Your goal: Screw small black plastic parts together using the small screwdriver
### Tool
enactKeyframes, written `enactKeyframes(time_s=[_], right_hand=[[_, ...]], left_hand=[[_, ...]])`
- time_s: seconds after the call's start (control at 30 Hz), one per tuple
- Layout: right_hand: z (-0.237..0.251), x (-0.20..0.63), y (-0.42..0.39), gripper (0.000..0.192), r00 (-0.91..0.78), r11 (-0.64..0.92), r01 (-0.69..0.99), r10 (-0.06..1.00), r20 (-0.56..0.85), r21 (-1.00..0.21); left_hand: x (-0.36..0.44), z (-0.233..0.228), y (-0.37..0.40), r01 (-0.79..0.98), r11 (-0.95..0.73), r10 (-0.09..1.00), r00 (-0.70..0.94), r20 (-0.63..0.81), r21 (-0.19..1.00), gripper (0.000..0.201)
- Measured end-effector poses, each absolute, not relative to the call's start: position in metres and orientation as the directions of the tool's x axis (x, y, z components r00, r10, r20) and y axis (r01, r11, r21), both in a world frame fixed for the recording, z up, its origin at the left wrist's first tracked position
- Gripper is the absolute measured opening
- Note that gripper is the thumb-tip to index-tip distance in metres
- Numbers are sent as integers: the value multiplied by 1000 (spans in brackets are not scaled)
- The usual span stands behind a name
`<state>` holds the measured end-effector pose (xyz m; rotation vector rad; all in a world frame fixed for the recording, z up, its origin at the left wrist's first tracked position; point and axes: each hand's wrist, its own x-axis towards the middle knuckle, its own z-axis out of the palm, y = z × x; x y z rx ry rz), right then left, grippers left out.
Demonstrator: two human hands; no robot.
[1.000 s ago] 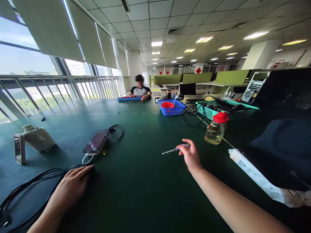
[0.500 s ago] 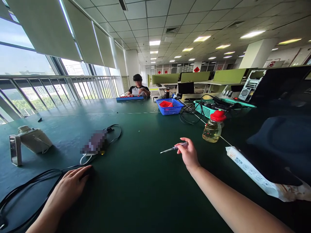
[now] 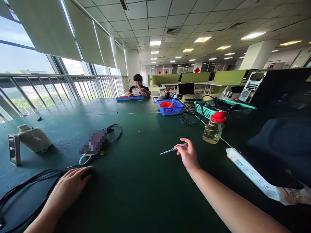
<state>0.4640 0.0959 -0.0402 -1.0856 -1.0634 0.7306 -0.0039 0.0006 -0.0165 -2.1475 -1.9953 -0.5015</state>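
Observation:
My right hand (image 3: 188,153) is closed around the clear handle of a small screwdriver (image 3: 172,149), holding it over the green tabletop with the thin metal shaft pointing left. At the lower left, my left hand (image 3: 70,186) lies curved over a dark, rounded thing that looks like a black computer mouse (image 3: 89,172); the hand covers most of it. Just beyond that hand is a blurred-out flat device (image 3: 94,142) with a white loop of cable (image 3: 85,159) at its near end. A black cable (image 3: 31,181) lies coiled beside my left wrist.
A jar with a red lid (image 3: 214,127) stands right of the screwdriver, near a white long packet (image 3: 252,174) and a dark cap (image 3: 279,142). Farther back are a blue basket (image 3: 170,111) and a green basket (image 3: 205,111) with cables. Another person (image 3: 139,88) sits at the far end.
The fingers of my left hand have shifted slightly, and more of the black mouse shows beside them. My right hand and the screwdriver have barely moved.

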Motion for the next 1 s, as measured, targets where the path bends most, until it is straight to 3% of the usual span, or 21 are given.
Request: enactKeyframes(time_s=[0.13, 0.3, 0.43, 0.57, 0.8, 1.0], right_hand=[[-34, 459, 89, 39, 299, 398, 123, 859, 416, -909], [-25, 451, 75, 41, 171, 565, 311, 758, 630, -764], [-22, 450, 69, 38, 71, 654, 405, 674, 735, -638], [-21, 453, 66, 33, 21, 702, 483, 588, 809, -523], [-17, 450, 63, 23, -124, 750, 515, 545, 830, -415], [-13, 448, 59, 23, -259, 796, 489, 523, 812, -357]], left_hand=[[28, 8, 5, 976, -177, 939, 127, 321, 131, 45], [116, 43, 34, 900, -398, 897, 341, 280, 178, 41], [196, 40, 81, 806, -552, 828, 497, 260, 213, 34], [249, 17, 121, 791, -556, 829, 505, 242, 256, 33], [267, -13, 140, 738, -580, 814, 520, 258, 344, 32], [261, -23, 141, 718, -545, 838, 481, 256, 433, 52]])
